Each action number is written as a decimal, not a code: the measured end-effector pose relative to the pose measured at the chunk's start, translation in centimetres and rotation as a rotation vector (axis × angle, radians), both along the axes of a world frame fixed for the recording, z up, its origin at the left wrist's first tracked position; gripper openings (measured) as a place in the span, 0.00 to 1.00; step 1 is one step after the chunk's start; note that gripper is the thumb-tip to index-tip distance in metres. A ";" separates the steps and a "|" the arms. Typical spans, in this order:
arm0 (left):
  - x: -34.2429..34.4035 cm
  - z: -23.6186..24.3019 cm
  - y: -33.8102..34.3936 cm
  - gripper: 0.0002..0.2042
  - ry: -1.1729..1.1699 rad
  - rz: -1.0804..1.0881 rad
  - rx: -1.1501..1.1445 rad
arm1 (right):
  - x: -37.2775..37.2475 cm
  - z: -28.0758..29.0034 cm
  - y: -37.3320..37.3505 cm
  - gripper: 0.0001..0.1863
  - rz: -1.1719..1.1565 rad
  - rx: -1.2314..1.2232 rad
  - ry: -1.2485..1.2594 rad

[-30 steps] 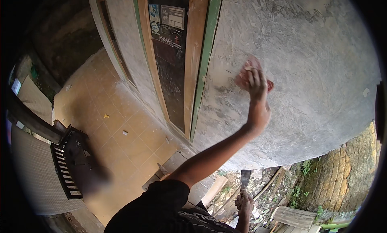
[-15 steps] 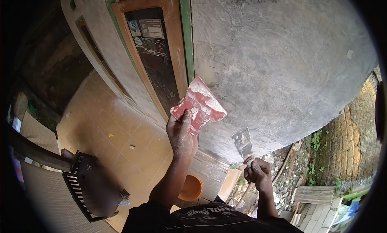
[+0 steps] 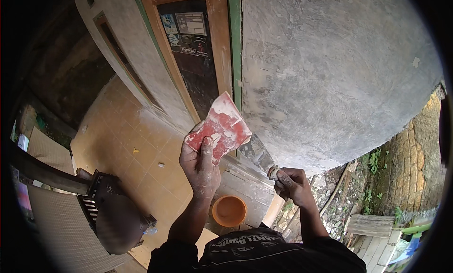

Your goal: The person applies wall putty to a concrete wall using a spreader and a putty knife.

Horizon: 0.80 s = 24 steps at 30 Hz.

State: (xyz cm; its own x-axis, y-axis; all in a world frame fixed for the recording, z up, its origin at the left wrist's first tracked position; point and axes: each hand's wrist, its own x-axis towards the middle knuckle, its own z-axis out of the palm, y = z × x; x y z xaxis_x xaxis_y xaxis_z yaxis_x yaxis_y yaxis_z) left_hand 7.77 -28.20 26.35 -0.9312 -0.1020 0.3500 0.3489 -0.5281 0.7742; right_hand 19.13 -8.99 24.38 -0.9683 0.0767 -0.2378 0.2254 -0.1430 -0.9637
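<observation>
My left hand (image 3: 200, 169) is closed on the lower left corner of a flat red plastic board (image 3: 226, 129), with its thumb across the face. White paste coats much of the board's upper part and right edge in patches. My right hand (image 3: 293, 184) grips a putty knife (image 3: 257, 152) by its handle. Its wide, paste-smeared blade points up and left, and the blade's tip is by the board's lower right edge. Whether they touch, I cannot tell. Beyond both hands rises a grey plastered wall (image 3: 335, 75). Dried paste whitens my fingers.
An orange bucket (image 3: 244, 212) stands below my hands beside a grey step. Left of the wall is a green and brown wooden frame (image 3: 222, 37) with a dark panel. A dark bench (image 3: 92, 202) stands on the tan tiled floor (image 3: 141, 155). Rubble lies at the right.
My right hand has brought the putty knife left and up, to the board's edge. My left hand and the board sit slightly further left. The view has shifted, showing more of the bucket.
</observation>
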 end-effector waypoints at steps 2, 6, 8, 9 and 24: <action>0.7 -0.8 0.2 0.12 0.050 -0.019 -0.055 | -0.7 -1.1 0.3 0.17 0.005 -0.024 -0.003; 2.1 -1.8 0.3 0.11 -0.027 -0.136 -0.224 | -3.0 0.5 1.5 0.17 -0.031 -0.162 0.063; 2.3 -2.0 0.2 0.11 -0.099 -0.177 -0.238 | -3.0 0.6 2.0 0.17 -0.062 -0.182 0.087; 2.1 -2.2 0.2 0.10 -0.120 -0.183 -0.161 | -2.9 0.3 2.2 0.17 -0.110 -0.115 0.177; -3.8 -0.4 2.4 0.11 -0.455 -0.551 0.247 | 1.2 -9.0 6.2 0.15 -0.564 0.599 0.363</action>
